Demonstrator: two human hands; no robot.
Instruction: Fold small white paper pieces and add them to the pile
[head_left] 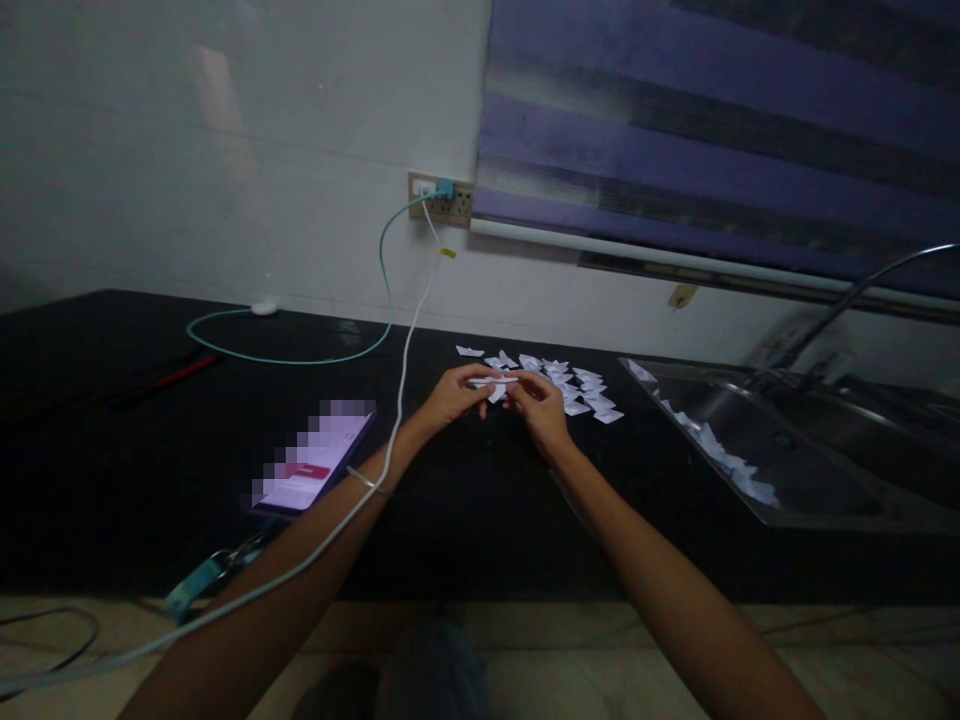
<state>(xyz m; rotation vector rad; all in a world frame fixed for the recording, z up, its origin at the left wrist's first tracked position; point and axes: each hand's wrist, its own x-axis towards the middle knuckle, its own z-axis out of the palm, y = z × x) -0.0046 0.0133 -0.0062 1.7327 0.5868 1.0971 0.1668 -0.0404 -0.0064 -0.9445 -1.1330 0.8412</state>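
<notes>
A white cord (400, 405) is closest, and it runs over the left arm. Under the arms is a big black counter (480, 520). A purple blind (712, 120) hangs above its back edge. A metal sink (840, 522) sits at the counter's right end. White folded papers (709, 438) lie along the left side of the sink, and one more is by its back left corner. I cannot tell if they rest on the rim or down in the bowl.

A lit phone (322, 462) lies left of the hands, nearer the front edge. The left hand (454, 393) and the right hand (544, 405) are close together, toward the back edge. Both pinch one small white paper (496, 391) between their fingertips, so each grip is narrow. That paper is just in front of a bunch of little paper boats (559, 375) near the back edge. One tiny boat (470, 352) sits a bit apart, at the bunch's left.
</notes>
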